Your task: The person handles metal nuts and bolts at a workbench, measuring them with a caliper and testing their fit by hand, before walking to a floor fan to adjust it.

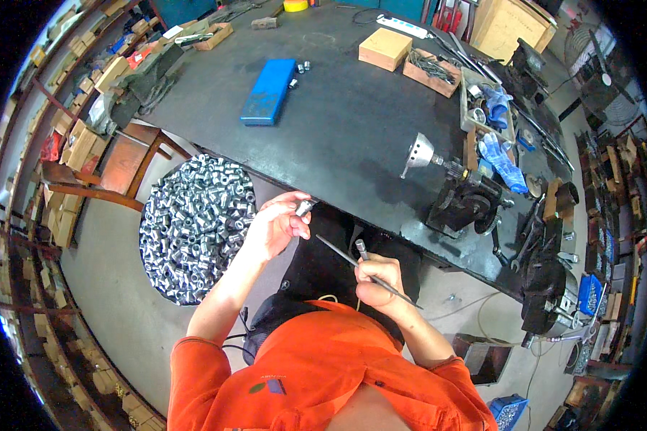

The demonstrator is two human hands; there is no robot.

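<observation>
The left hand (280, 224) pinches a small metal fitting (304, 208) in its fingertips near the front edge of the workbench (323, 144), while the right hand (381, 279) is closed around a slender, dull-grey rod (338, 251), its tip just short of the left fingers, with a short metal cylinder (361, 248) standing up beside its thumb. Open dark benchtop lies between a flat blue box (268, 93) and the clamping fixture (460, 205). Shiny, tubular fittings form a dense, rounded heap (196, 233) beside the left forearm.
</observation>
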